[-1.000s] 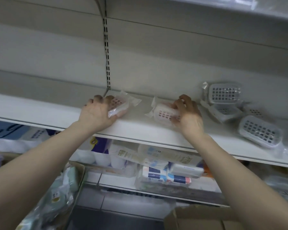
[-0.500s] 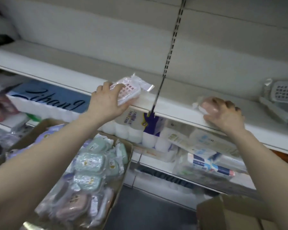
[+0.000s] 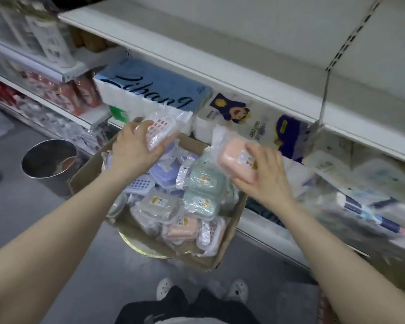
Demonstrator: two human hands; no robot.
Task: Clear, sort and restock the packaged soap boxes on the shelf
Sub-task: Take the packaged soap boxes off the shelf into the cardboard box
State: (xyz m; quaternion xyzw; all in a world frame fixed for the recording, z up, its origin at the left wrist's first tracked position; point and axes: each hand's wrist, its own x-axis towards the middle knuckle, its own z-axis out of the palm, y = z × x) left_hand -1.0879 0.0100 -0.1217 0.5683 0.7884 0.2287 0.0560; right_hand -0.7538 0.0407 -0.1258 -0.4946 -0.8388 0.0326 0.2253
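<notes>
Both hands have come down from the shelf (image 3: 173,36) and now hover over the cardboard box (image 3: 87,169); the left hand (image 3: 133,148) grips a wrapped white soap box (image 3: 160,132) with a pink grid, fingers curled round its end; the right hand (image 3: 267,178) holds a wrapped pink soap box (image 3: 235,160), fingers curled over it; the cardboard box below is heaped with green, purple, grey and pink wrapped soap boxes; a metal bin (image 3: 48,159) stands on the floor to its left.
</notes>
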